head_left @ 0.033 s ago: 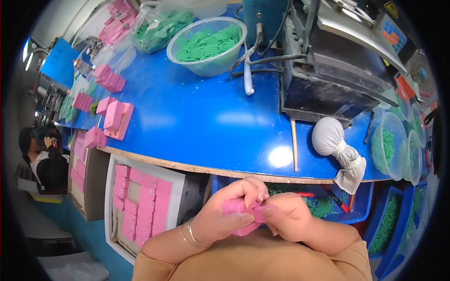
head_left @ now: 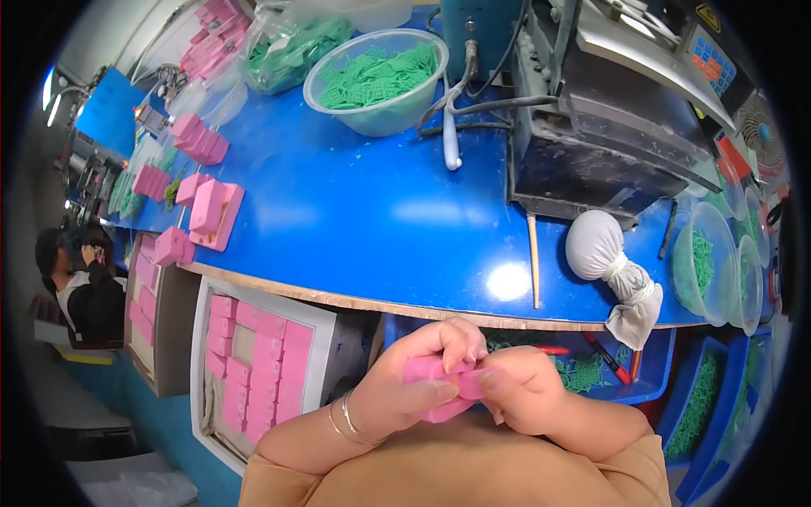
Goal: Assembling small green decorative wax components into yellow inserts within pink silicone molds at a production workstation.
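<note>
Low in the middle, close to my body, a pink rubber mould (head_left: 446, 411) is held between both hands. My left hand (head_left: 393, 372) is closed round its left side, thumb pressed on top and fingers curled over the far edge. With thumb and fingers, my right hand (head_left: 530, 390) pinches a thin pink flap at the mould's right side, which looks bent away from the block. What lies inside the mould is hidden by my fingers.
Several pink moulds (head_left: 209, 220) stand on the blue table (head_left: 338, 228) at left; more fill a white-rimmed box (head_left: 312, 363) below. A bowl of green lattice pieces (head_left: 372, 118), a dark machine (head_left: 591, 169), a wooden stick (head_left: 534, 262) and a tied cloth pouch (head_left: 596, 245) are farther off. A person (head_left: 89, 291) sits far left.
</note>
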`<control>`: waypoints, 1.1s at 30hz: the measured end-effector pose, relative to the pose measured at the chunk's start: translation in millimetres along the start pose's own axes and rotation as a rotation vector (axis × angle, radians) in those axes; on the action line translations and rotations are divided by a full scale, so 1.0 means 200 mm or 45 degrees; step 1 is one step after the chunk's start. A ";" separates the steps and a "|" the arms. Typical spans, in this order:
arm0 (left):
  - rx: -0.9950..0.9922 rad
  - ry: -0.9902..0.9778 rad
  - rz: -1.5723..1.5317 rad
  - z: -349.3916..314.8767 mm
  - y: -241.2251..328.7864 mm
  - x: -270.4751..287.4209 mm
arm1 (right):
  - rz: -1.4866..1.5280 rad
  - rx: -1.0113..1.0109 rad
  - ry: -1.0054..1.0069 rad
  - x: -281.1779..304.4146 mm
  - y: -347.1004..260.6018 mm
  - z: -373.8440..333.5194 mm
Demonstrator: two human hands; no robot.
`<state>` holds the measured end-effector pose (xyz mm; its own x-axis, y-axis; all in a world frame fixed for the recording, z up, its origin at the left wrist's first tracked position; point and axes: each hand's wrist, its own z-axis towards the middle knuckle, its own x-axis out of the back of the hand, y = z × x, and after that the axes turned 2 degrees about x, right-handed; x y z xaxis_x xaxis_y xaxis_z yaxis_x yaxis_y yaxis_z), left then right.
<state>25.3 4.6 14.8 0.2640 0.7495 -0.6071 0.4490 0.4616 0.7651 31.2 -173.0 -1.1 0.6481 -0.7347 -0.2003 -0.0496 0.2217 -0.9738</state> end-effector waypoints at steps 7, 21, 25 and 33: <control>0.002 0.006 -0.130 0.00 -0.05 0.04 | 0.621 -0.157 0.272 -0.06 0.02 -0.02; -0.304 0.292 0.012 -0.17 0.07 0.05 | 0.875 -0.436 0.346 0.05 -0.02 0.05; -0.575 -0.130 1.593 -0.11 0.12 0.01 | 0.520 -0.081 0.082 -0.06 0.04 0.00; -0.749 -0.195 0.664 -0.07 -0.03 0.07 | 1.013 -0.226 0.282 0.01 -0.04 0.00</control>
<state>14.0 18.7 5.5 0.4490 0.8840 -0.1300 -0.2769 0.2760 0.9204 33.1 -177.2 6.6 0.2062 -0.5152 -0.8319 -0.5589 0.6358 -0.5323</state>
